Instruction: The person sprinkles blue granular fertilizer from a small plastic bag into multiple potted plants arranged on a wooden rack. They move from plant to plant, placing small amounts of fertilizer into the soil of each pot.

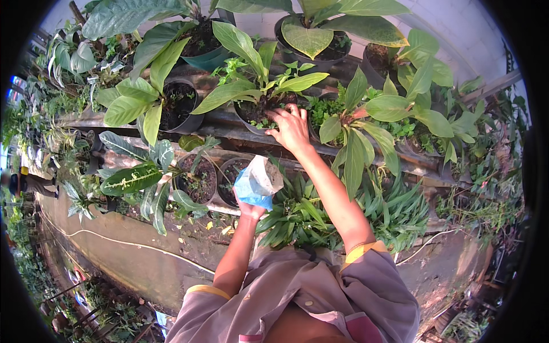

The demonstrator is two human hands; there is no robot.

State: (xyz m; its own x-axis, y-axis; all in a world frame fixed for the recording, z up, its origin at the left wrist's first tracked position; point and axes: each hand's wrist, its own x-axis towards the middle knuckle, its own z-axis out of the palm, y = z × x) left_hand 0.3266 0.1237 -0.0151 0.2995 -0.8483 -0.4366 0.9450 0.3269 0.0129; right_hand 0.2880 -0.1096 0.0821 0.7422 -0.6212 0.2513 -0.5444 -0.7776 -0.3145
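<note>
My left hand (251, 209), palm up, holds a crumpled blue-and-white bag (258, 182); its contents are hidden, and most of my fingers are behind it. Ahead of it, my right hand (291, 126) reaches to the near right side of a potted plant (261, 85) with broad green leaves. Its fingertips touch the dark soil (253, 111) in that pot, and the thumb stands apart near the rim. Whether a small thing lies under the fingertips cannot be seen. Small weeds grow in the same pot.
More potted plants stand close on both sides, including a black pot (180, 107) and a reddish-stemmed plant (360, 115). Strappy leaves (309, 210) fill the space below my right arm. A hose (141, 245) crosses the ground. Another person (30, 182) stands at the far left.
</note>
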